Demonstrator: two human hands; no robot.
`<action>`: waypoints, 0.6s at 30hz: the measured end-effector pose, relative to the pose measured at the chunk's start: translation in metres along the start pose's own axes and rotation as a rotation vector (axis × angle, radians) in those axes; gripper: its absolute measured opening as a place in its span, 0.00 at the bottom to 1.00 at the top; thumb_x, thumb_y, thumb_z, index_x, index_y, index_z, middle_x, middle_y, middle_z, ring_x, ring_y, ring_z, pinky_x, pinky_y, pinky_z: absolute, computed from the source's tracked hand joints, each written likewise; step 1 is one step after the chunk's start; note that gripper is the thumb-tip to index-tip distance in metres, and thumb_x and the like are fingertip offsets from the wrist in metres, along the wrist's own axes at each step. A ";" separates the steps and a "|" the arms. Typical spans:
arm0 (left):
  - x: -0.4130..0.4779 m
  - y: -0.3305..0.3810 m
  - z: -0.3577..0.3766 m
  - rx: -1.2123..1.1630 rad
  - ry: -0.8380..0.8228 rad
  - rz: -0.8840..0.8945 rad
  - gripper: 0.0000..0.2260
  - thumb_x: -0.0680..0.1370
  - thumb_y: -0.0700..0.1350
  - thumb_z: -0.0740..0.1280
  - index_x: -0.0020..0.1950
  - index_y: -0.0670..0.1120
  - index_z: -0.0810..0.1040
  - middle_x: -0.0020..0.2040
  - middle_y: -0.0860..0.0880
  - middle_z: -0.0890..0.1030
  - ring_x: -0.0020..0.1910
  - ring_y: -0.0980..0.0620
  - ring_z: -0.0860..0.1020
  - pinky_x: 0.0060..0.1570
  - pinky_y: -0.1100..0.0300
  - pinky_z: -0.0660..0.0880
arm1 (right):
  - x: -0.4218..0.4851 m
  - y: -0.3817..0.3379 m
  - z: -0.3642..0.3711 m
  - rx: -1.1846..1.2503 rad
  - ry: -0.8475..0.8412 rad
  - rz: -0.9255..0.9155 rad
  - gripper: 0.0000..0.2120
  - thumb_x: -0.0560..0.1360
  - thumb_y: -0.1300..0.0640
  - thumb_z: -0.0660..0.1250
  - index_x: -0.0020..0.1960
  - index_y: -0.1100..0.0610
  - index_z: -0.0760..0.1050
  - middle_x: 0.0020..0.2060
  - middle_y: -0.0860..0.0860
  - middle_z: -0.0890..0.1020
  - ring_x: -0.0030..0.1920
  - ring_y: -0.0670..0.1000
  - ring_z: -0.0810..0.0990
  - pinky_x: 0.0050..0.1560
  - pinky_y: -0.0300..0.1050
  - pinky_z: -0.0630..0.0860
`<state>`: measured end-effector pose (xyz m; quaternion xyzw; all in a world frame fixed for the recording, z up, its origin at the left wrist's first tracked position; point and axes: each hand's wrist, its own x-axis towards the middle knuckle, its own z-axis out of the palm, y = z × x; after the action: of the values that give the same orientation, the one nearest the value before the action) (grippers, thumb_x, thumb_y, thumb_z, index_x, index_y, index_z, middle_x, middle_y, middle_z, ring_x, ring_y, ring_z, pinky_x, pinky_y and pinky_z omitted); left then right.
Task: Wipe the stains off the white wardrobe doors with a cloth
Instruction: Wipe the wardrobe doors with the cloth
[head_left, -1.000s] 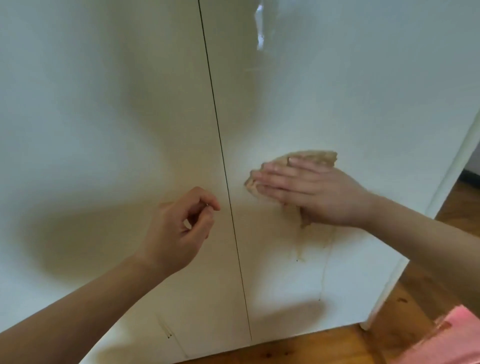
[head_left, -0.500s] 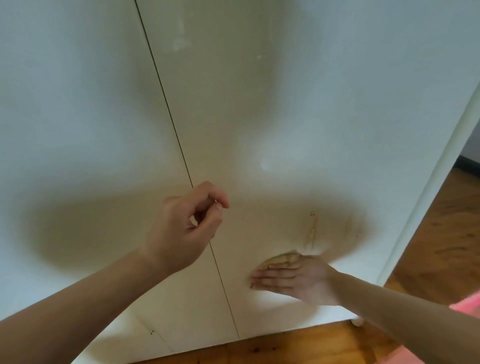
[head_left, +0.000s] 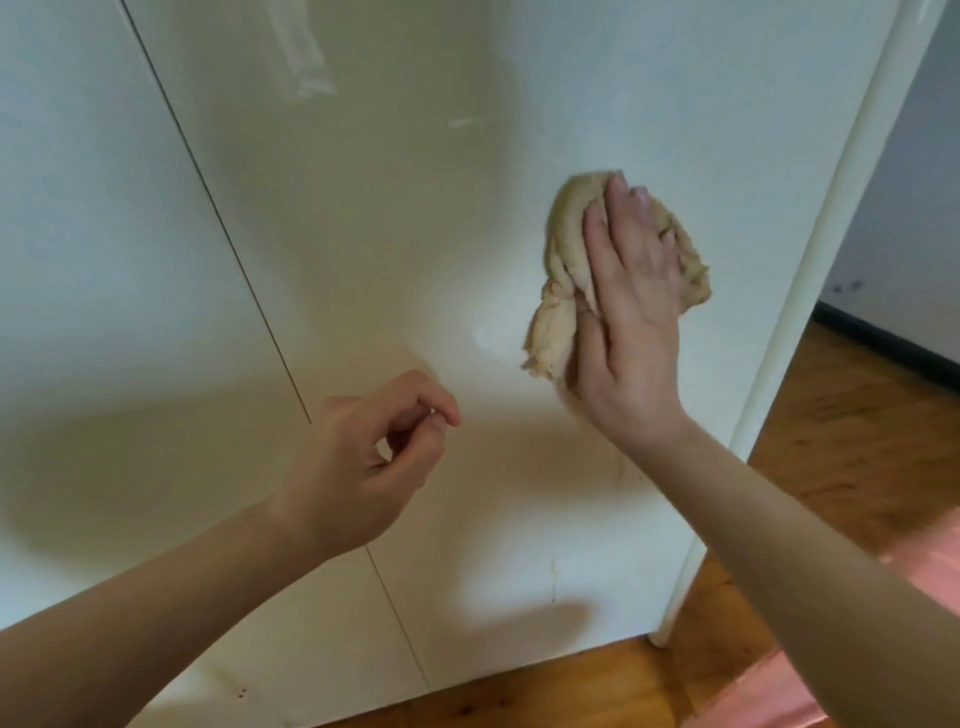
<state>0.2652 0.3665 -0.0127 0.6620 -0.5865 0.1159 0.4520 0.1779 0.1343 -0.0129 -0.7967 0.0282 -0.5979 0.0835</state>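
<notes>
Two white wardrobe doors fill most of the view: the left door (head_left: 104, 260) and the right door (head_left: 395, 218), with a thin dark seam (head_left: 228, 244) running slantwise between them. One beige cloth (head_left: 558, 280), crumpled and bunched, lies flat against the right door in its upper right part, near the wardrobe's outer corner edge (head_left: 810, 260). The right hand (head_left: 628, 322) presses it there, fingers straight and close together and pointing upward; it is a flat, released hand pushing on the cloth rather than clutching it, and cloth shows past the hand on both sides and below the palm. The left hand (head_left: 358, 467) is held up in front of the doors, low over the seam, apart from the cloth; its fingers are curled in and the thumb tip meets the forefinger, with nothing visible between them. A faint yellowish drip mark (head_left: 553, 582) runs down the lower right door, a brownish smear (head_left: 621, 467) sits just below the right wrist, and a few dark specks (head_left: 241, 691) dot the bottom of the left door. Pale shiny streaks (head_left: 306, 57) show high on the right door. Below and to the right lies a wooden floor (head_left: 857, 441), with a dark skirting board (head_left: 893, 343) along the far wall and something pink (head_left: 779, 691) at the lower right edge.
</notes>
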 end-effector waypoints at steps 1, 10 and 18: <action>-0.001 -0.001 0.002 0.007 -0.001 0.004 0.07 0.79 0.41 0.61 0.46 0.43 0.78 0.26 0.51 0.73 0.24 0.55 0.73 0.30 0.66 0.70 | -0.017 -0.002 0.014 -0.031 0.008 0.012 0.28 0.81 0.64 0.57 0.80 0.64 0.60 0.81 0.61 0.59 0.83 0.54 0.48 0.82 0.56 0.44; -0.016 -0.019 0.026 -0.005 -0.049 -0.012 0.06 0.79 0.43 0.61 0.46 0.48 0.78 0.27 0.53 0.73 0.24 0.57 0.73 0.29 0.68 0.70 | -0.203 0.099 0.001 -0.353 -0.937 -0.879 0.30 0.86 0.56 0.53 0.85 0.52 0.46 0.84 0.43 0.53 0.83 0.44 0.47 0.81 0.40 0.54; 0.002 -0.008 0.077 -0.117 -0.104 0.018 0.06 0.79 0.43 0.61 0.48 0.52 0.77 0.26 0.54 0.73 0.24 0.55 0.72 0.29 0.65 0.70 | -0.024 0.134 -0.090 -0.265 -0.290 -0.284 0.24 0.85 0.60 0.54 0.80 0.62 0.59 0.80 0.59 0.58 0.83 0.56 0.51 0.82 0.56 0.49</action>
<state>0.2439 0.3075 -0.0582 0.6344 -0.6209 0.0510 0.4576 0.0926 -0.0029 -0.0341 -0.8741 -0.0181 -0.4743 -0.1033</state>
